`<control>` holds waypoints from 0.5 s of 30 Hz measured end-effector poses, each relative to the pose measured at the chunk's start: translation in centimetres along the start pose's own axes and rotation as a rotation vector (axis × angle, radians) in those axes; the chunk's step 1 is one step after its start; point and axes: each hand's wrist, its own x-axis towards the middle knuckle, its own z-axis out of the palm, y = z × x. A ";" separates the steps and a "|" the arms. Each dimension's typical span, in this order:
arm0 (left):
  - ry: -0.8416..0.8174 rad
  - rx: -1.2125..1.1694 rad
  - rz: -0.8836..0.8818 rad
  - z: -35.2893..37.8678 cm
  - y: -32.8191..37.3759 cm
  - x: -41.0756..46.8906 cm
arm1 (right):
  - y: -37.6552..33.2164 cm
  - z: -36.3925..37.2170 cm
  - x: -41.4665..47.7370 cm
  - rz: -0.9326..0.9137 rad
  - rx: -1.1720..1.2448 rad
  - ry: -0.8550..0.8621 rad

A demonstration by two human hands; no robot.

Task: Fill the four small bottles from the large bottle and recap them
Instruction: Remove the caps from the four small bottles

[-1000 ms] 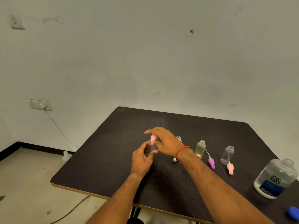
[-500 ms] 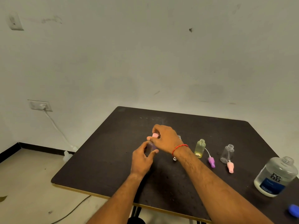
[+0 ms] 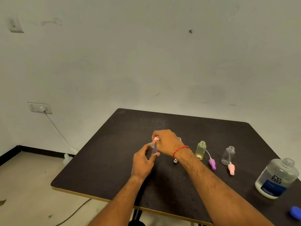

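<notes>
Dark surface [image 3: 114, 160], seen from the head camera.

Left hand [image 3: 143, 162]: fingers and thumb curled round the body of a small purple-tinted bottle [image 3: 152, 150], held upright left of centre, just above or on the surface; I cannot tell which. How full it is cannot be read through the fingers.

Right hand [image 3: 167, 142]: fingertips bunched over the bottle's neck, pinching a pink top [image 3: 156, 138] that sits on the mouth. Red thread band [image 3: 180, 150] on that wrist.

Behind the right hand, only the open threaded neck of a second small bottle [image 3: 179, 138] shows. A small white cap [image 3: 175, 160] lies just under the wrist.

To the right stands a yellow-tinted bottle [image 3: 201, 150], upright and uncapped. A purple cap [image 3: 212, 164] with a thin white tube lies beside it. Tint or liquid, cannot tell.

Further right is a clear small bottle [image 3: 228, 155], upright with its mouth open. A loose pink cap [image 3: 231, 169] lies at its base, touching or nearly so. Contents not readable.

Near the right edge stands the large bottle [image 3: 276, 178], round, with a dark blue label and an open neck. Clear liquid fills much of its body. A blue cap [image 3: 295, 212] lies apart from it at the corner of the view.
</notes>
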 end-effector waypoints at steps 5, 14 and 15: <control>0.021 0.007 -0.016 0.0 0.0 0.0 | 0.2 -0.8 -0.3 -0.085 0.034 0.046; 0.084 -0.004 -0.094 0.0 -0.4 1.0 | 2.2 2.5 -3.3 0.145 0.524 0.500; 0.085 0.000 -0.099 0.0 -0.3 1.3 | 2.3 3.3 -3.6 0.170 0.547 0.524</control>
